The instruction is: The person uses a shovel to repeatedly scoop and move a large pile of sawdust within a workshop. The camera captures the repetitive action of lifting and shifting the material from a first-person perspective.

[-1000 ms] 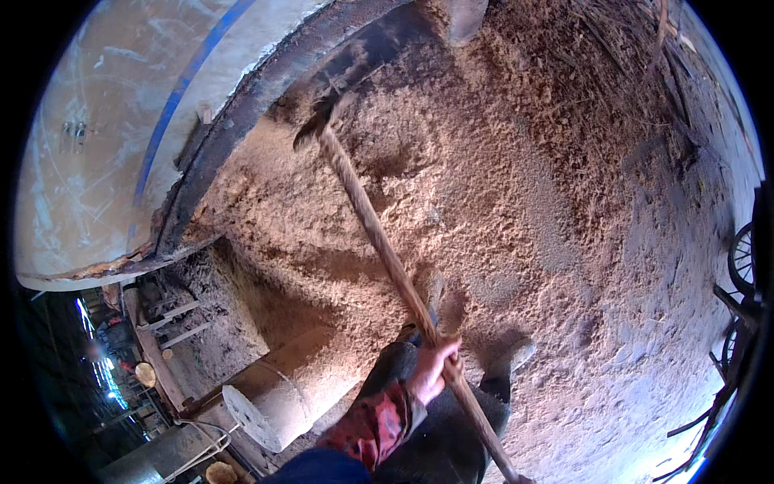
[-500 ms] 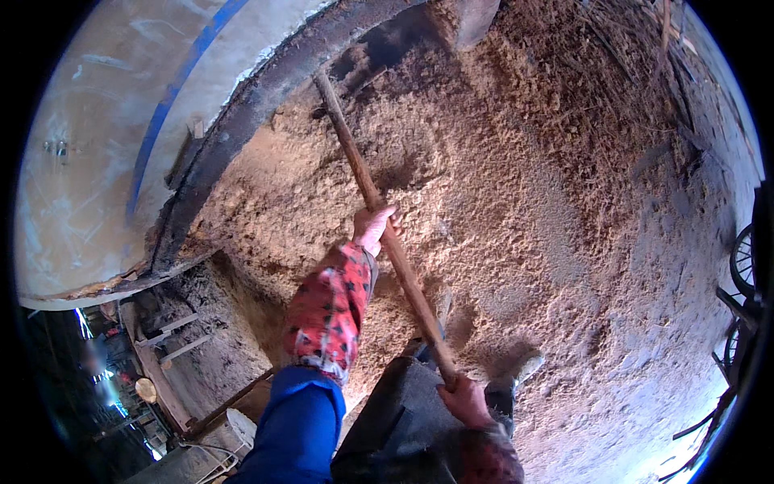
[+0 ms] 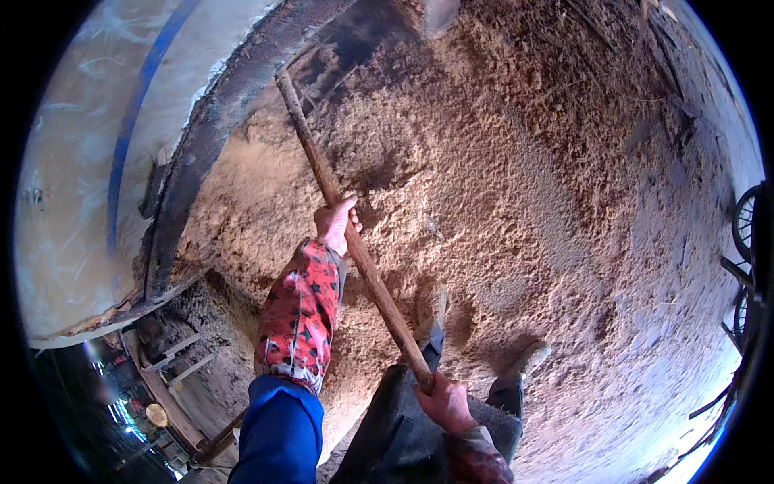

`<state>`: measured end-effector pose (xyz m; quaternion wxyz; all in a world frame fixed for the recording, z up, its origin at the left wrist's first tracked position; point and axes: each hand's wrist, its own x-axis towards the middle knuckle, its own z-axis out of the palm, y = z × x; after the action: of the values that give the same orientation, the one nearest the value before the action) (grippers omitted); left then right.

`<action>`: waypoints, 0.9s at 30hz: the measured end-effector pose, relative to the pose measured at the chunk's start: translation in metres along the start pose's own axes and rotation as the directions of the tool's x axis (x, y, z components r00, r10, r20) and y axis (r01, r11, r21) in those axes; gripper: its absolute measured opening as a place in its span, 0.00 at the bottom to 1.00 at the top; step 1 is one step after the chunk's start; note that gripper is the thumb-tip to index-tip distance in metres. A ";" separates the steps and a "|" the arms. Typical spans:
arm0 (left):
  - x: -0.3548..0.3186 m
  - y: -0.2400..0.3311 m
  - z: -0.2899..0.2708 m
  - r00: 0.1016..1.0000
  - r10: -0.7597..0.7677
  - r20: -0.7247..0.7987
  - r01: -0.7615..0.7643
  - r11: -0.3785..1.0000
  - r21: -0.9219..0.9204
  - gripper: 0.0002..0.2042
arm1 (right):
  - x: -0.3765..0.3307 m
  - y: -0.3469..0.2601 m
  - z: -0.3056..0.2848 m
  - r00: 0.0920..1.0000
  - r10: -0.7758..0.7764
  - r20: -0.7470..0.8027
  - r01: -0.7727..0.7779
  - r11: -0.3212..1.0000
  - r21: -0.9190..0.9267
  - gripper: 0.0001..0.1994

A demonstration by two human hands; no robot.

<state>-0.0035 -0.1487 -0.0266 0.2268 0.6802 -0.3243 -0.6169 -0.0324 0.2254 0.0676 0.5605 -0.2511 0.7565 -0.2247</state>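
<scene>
A long wooden handle [image 3: 355, 242] runs on a diagonal from the person's waist up and away to the dark opening [image 3: 355, 40] at the top of the view, where its far end is lost in shadow; what kind of head it carries cannot be told. The left hand [image 3: 334, 226] grips the shaft about midway, fingers wrapped round it with the thumb on the near side. The right hand [image 3: 445, 403] is clenched on the butt end just in front of the body, fingers curled tight about the wood. This wide spacing gives leverage: the rear hand can drive while the forward hand guides.

The left arm is stretched out, its red patterned oversleeve [image 3: 298, 315] covering the forearm over a blue sleeve [image 3: 278, 436], presumably against dust.

The person stands on a broad heap of sawdust [image 3: 516, 202], boots [image 3: 524, 359] partly sunk in it. To the left, a curved, blackened rim [image 3: 218, 137] borders a large pale rounded wall with a blue stripe [image 3: 133, 121]. Wheels [image 3: 746, 222] show at the far right edge.
</scene>
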 end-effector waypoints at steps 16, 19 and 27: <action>-0.031 0.023 -0.042 0.993 -0.089 0.071 0.083 0.993 0.088 0.05 | -0.077 -0.037 0.009 0.990 0.005 0.139 -0.054 0.936 0.348 0.12; -0.047 0.014 -0.036 0.988 -0.070 0.137 0.049 0.987 0.152 0.05 | -0.100 -0.045 -0.018 0.992 0.018 0.121 -0.058 0.943 0.329 0.13; -0.140 -0.027 -0.041 0.987 -0.152 -0.052 0.160 0.959 0.234 0.05 | -0.193 0.011 -0.019 0.932 -0.360 -0.043 0.356 0.931 -0.082 0.12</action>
<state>0.0369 -0.0333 0.0570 0.1000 0.7362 -0.3375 -0.5780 -0.0046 0.3569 0.2081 0.4787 -0.3984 0.7215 -0.3026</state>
